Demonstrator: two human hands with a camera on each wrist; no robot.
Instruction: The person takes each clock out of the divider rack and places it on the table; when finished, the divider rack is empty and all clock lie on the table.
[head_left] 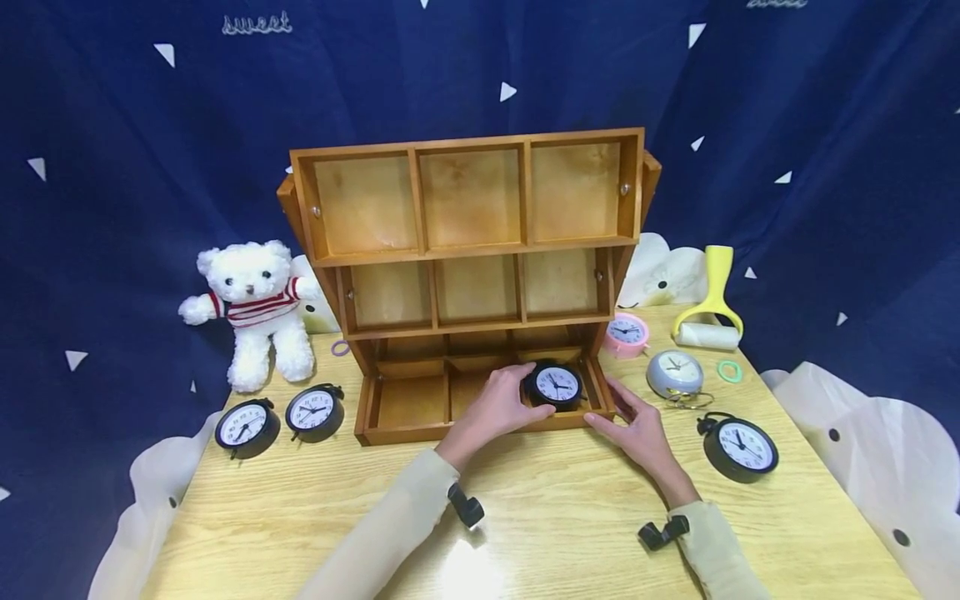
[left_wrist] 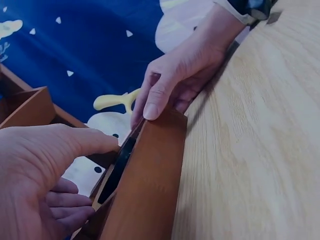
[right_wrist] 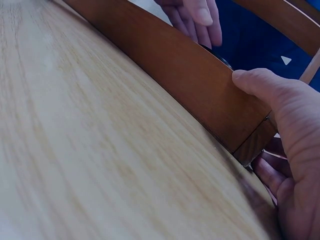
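A brown wooden tiered compartment box (head_left: 468, 250) stands mid-table. A black alarm clock (head_left: 555, 384), white dial facing up, lies in its bottom right compartment. My left hand (head_left: 501, 408) holds this clock by its edge, fingers at the upper left and thumb at the lower rim. In the left wrist view only a dark edge of the clock (left_wrist: 117, 167) shows behind the front wall. At the box's lower right corner, my right hand (head_left: 636, 429) grips the wood, its thumb on the front wall (right_wrist: 200, 95) and its fingers around the side.
Two black alarm clocks (head_left: 315, 412) and a white teddy bear (head_left: 258, 312) stand left. On the right are a pink clock (head_left: 627, 333), a grey-blue clock (head_left: 675, 373), another black clock (head_left: 741, 448), a yellow-handled roller (head_left: 708, 308) and a green ring (head_left: 729, 372).
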